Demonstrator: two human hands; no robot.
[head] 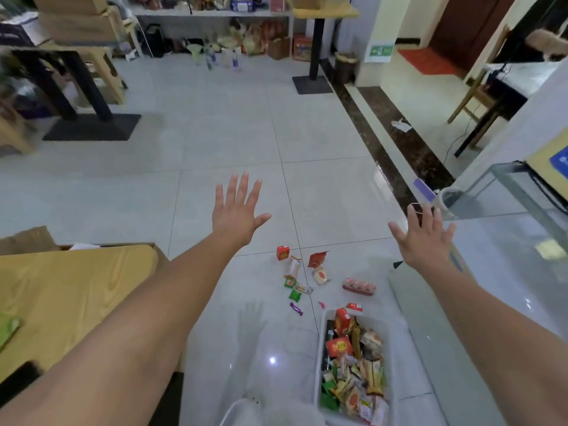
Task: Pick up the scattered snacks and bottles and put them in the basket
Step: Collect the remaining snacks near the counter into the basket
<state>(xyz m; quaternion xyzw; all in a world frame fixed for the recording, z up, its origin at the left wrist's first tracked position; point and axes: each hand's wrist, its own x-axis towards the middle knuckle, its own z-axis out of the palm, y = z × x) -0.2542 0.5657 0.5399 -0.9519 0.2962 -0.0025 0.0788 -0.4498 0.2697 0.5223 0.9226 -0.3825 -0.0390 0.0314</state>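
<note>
Pale glossy floor tiles (pixel 233 155) fill most of what you see, and both your arms reach out over them. Your left hand (pixel 236 212) is held flat, palm down, fingers spread wide, empty. Your right hand (pixel 425 238) is likewise splayed and empty, with a thin elastic band (pixel 418 206) looped by the fingertips. White rectangular plastic basket (pixel 324 339) sits on the floor low in view, below and between your hands, nearer the right arm; it is heaped with wrapped snacks, red cartons and a dark bottle. Scattered snacks lie on the tiles just beyond its far end: a small red carton (pixel 283 252) standing upright, a long pale wrapped bar (pixel 293 267) beside it, a red foil packet (pixel 317 259), a round clear-wrapped cake with a red centre (pixel 321 275), two small green packets (pixel 292 289) close together, a purple twist-wrapped candy (pixel 296 308), and a pink tray pack of small round sweets (pixel 359 286) lying off to the right. One red-and-white packet (pixel 354 306) rests touching the basket's far rim. Yellow wood-grain tabletop (pixel 70 299) lies under your left forearm. Far back, a few clear bottles (pixel 221 59) stand on the floor under a shelf, too blurred to detail.
</note>
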